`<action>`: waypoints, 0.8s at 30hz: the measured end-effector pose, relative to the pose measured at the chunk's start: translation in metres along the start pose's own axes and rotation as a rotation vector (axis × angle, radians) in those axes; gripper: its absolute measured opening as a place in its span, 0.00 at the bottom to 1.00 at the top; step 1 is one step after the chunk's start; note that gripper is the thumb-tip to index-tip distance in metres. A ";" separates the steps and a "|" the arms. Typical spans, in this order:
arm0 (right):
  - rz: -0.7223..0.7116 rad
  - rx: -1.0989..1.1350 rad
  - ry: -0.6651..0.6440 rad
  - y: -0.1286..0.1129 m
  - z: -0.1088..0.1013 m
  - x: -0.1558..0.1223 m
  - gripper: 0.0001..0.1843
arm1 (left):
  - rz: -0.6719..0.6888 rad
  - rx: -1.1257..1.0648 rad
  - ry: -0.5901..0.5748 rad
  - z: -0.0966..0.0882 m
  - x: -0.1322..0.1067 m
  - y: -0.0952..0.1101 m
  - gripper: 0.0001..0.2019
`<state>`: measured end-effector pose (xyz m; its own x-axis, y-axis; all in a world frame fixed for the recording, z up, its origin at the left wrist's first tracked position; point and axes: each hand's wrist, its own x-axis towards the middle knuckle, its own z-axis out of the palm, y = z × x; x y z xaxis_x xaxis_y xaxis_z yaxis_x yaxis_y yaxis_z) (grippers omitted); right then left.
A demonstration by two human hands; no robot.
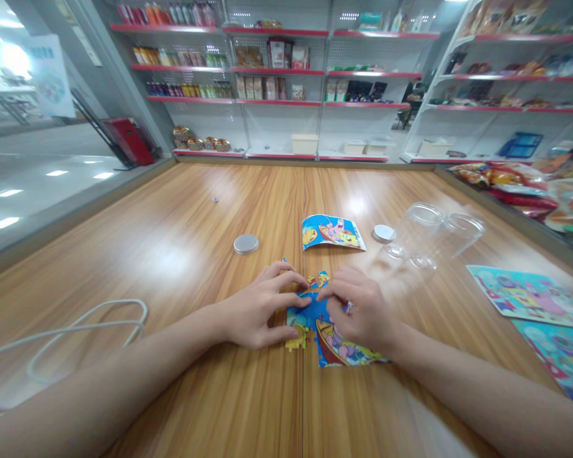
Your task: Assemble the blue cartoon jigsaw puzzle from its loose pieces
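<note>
A partly assembled jigsaw puzzle (332, 340) with a blue cartoon boat picture lies flat on the wooden table. My left hand (262, 308) rests at its left side, fingers spread, with fingertips on the blue area and the thumb at the yellow corner. Over the upper right part is my right hand (358, 305), fingers curled and index fingertip down on the puzzle. Whatever may be between that thumb and finger is hidden. Just beyond the puzzle lie a few loose jigsaw pieces (323, 278). A slightly curved reference picture (333, 232) of the same scene lies farther back.
Two clear jars (423, 224) lie at the right near a silver lid (384, 233); another lid (246, 243) sits left of centre. Cartoon sheets (530, 296) lie at the right edge. A white cable (88, 326) loops at the left. Stocked shelves (277, 70) stand behind.
</note>
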<state>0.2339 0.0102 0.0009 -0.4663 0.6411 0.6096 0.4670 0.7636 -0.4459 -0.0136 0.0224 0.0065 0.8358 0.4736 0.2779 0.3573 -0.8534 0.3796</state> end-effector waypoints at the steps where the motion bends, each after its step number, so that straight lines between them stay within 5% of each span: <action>1: 0.096 -0.026 0.054 0.006 -0.001 0.001 0.09 | 0.006 -0.004 0.005 0.000 0.000 0.000 0.25; 4: 0.328 -0.111 0.100 0.024 -0.001 0.003 0.11 | -0.049 0.015 0.141 0.002 0.000 -0.005 0.20; 7: 0.387 -0.194 -0.024 0.035 0.002 0.003 0.14 | -0.258 0.146 0.345 0.008 -0.002 -0.016 0.14; 16: 0.318 -0.354 -0.101 0.028 0.003 0.000 0.16 | -0.366 0.191 0.350 0.016 -0.003 -0.031 0.13; 20: 0.196 -0.395 -0.057 0.013 -0.001 0.004 0.17 | -0.234 0.199 0.429 0.007 0.000 -0.014 0.19; 24: 0.052 -0.391 -0.059 -0.011 0.001 0.005 0.35 | 0.145 0.259 0.360 0.005 0.001 0.020 0.29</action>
<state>0.2259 0.0055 0.0080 -0.4717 0.6903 0.5486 0.7365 0.6506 -0.1854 -0.0035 0.0042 0.0096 0.7031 0.3520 0.6179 0.3782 -0.9209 0.0943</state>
